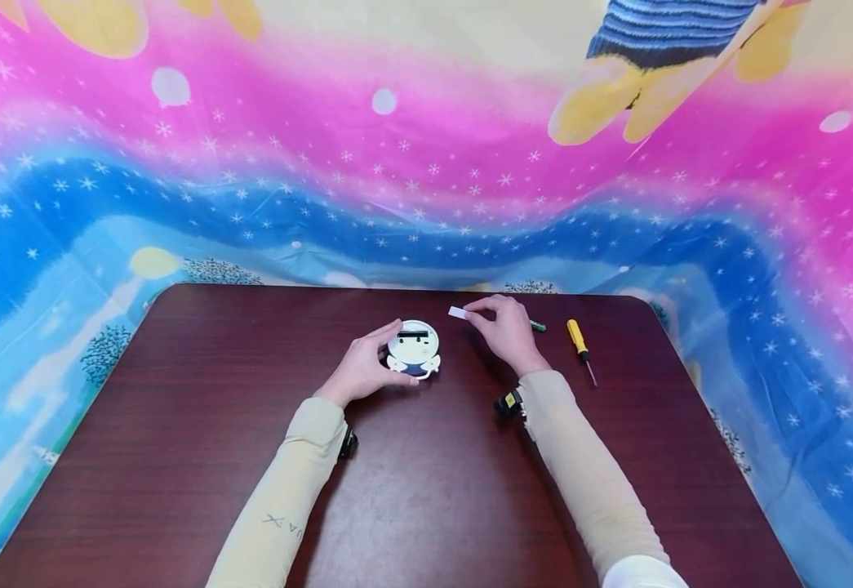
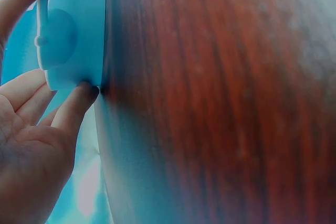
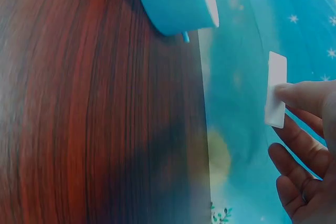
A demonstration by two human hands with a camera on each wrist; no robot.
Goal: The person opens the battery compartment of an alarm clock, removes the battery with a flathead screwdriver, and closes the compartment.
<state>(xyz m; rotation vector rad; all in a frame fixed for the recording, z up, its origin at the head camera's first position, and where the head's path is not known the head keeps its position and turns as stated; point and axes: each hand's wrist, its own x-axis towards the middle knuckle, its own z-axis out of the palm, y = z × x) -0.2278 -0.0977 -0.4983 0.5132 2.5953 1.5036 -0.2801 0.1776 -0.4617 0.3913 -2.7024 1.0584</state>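
A small round clock-like device (image 1: 413, 349), white at the back with blue sides, lies on the table with its back up. A dark slot, like an uncovered battery compartment, shows in that back. My left hand (image 1: 363, 367) grips the device from its left, thumb at the near edge and fingers at the far side; its blue side (image 2: 79, 35) stands against the tabletop in the left wrist view. Between thumb and fingers my right hand (image 1: 505, 331) pinches a flat white battery cover (image 3: 275, 90), held above the table to the right of the device.
A green battery-like cylinder (image 1: 538, 326) lies partly hidden behind the right hand. Farther right is a screwdriver (image 1: 577, 339) with a yellow handle. The dark wooden table (image 1: 411, 490) ends at a colourful printed cloth (image 1: 397, 220) behind it.
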